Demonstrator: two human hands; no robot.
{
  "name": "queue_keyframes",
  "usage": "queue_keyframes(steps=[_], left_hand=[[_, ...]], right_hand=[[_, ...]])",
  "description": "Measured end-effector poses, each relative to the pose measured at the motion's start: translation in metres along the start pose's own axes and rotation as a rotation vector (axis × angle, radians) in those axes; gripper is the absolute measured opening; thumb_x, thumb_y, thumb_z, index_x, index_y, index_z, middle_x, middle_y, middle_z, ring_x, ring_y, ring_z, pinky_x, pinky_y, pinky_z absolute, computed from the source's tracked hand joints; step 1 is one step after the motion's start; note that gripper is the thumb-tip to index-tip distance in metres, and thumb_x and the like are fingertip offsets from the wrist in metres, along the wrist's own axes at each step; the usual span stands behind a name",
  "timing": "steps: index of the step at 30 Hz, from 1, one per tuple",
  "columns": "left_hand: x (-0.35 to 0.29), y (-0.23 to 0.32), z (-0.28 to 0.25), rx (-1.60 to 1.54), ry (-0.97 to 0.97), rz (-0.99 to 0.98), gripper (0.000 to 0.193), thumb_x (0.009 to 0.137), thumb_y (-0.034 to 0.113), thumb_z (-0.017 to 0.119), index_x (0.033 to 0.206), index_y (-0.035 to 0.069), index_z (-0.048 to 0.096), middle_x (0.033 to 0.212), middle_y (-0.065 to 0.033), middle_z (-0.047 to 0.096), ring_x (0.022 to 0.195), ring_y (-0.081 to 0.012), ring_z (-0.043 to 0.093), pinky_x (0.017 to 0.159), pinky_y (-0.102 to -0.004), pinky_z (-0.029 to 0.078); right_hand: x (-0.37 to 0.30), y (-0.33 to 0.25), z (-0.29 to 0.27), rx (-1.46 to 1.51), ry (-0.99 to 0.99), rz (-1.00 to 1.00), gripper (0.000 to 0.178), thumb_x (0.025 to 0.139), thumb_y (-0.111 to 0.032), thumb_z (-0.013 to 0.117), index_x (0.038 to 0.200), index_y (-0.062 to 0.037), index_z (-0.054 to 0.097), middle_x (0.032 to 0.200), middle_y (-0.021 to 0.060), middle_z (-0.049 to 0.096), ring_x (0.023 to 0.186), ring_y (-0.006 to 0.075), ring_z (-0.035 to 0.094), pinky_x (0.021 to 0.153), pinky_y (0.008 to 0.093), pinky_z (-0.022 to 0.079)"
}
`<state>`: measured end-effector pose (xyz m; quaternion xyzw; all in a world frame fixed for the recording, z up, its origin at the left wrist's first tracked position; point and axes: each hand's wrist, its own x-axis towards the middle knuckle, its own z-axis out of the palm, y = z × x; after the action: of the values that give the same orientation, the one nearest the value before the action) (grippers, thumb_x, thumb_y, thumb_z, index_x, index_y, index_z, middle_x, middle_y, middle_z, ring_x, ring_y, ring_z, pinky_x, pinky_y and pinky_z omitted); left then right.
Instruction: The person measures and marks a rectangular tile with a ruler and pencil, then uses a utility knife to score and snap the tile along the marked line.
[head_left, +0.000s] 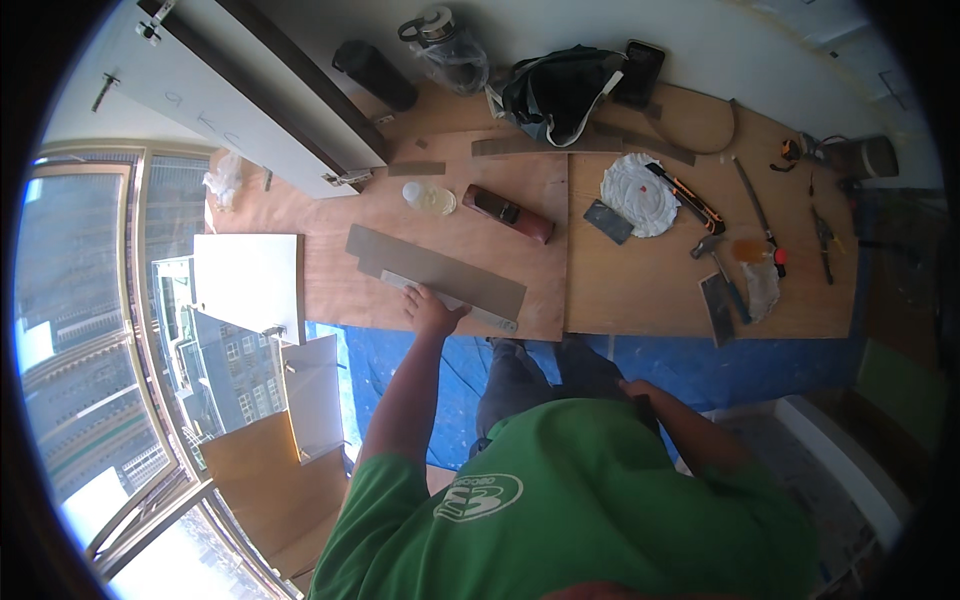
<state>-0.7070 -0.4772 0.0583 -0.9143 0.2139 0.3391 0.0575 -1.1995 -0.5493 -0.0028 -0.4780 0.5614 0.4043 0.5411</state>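
A grey-brown flat strip (450,268) with a stepped left end lies slantwise near the front edge of the wooden worktop. Along its near edge runs a pale straight ruler (492,318). My left hand (432,311) rests on the ruler, its fingers stretched out and the thumb apart, pressing from above. Down at my right thigh is my right hand (633,388); its fingers are mostly hidden against dark clothing. Beyond the strip are a clear bottle (428,198) with a white cap and a dark red, box-shaped tool (508,213).
On the right half lie a utility knife (688,198), a hammer (722,275), pliers (823,245) and a white crumpled pad (638,196). A dark bag (560,95) and flasks stand at the back. Cabinet panels (255,90) lean at the left, near the window.
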Motion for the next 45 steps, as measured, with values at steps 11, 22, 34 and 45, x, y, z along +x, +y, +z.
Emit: queue_keyframes(steps=[11, 22, 34, 45], left_hand=[[0.009, 0.002, 0.000, 0.024, 0.024, 0.033, 0.130, 0.072, 0.053, 0.089, 0.159, -0.008, 0.015, 0.168, -0.0344, 0.007, 0.158, -0.0452, 0.005, 0.126, -0.0558, 0.009], [0.008, 0.003, -0.001, 0.046, 0.022, 0.028, 0.133, 0.071, 0.057, 0.089, 0.160, -0.008, 0.014, 0.168, -0.0342, 0.008, 0.158, -0.0449, 0.007, 0.125, -0.0578, 0.014], [0.015, 0.000, 0.003, 0.058, 0.040, 0.023, 0.135, 0.069, 0.058, 0.090, 0.160, -0.005, 0.013, 0.168, -0.0339, 0.008, 0.158, -0.0457, 0.009, 0.124, -0.0544, 0.021], [0.009, 0.002, 0.001, -0.010, 0.034, 0.025, 0.132, 0.071, 0.052, 0.091, 0.161, -0.005, 0.014, 0.168, -0.0332, 0.007, 0.158, -0.0450, 0.007, 0.126, -0.0518, 0.020]], right_hand=[[-0.060, 0.038, -0.019, 0.431, 0.139, -0.288, 0.022, 0.092, -0.013, 0.061, 0.100, 0.0046, 0.073, 0.088, 0.0192, 0.070, 0.078, 0.0234, 0.067, 0.069, 0.0418, 0.053], [-0.158, 0.036, -0.044, 0.321, -0.020, -0.253, 0.024, 0.101, -0.018, 0.060, 0.113, -0.0010, 0.071, 0.094, 0.0095, 0.070, 0.081, 0.0197, 0.067, 0.070, 0.0367, 0.054], [-0.138, 0.061, -0.012, 0.365, 0.228, -0.514, 0.033, 0.099, -0.022, 0.062, 0.127, -0.0049, 0.068, 0.105, 0.0093, 0.069, 0.099, 0.0244, 0.065, 0.084, 0.0348, 0.051], [-0.125, 0.063, -0.024, -0.025, 0.411, -0.546, 0.031, 0.095, -0.021, 0.062, 0.118, -0.0007, 0.066, 0.112, 0.0149, 0.061, 0.103, 0.0290, 0.060, 0.089, 0.0379, 0.048]])
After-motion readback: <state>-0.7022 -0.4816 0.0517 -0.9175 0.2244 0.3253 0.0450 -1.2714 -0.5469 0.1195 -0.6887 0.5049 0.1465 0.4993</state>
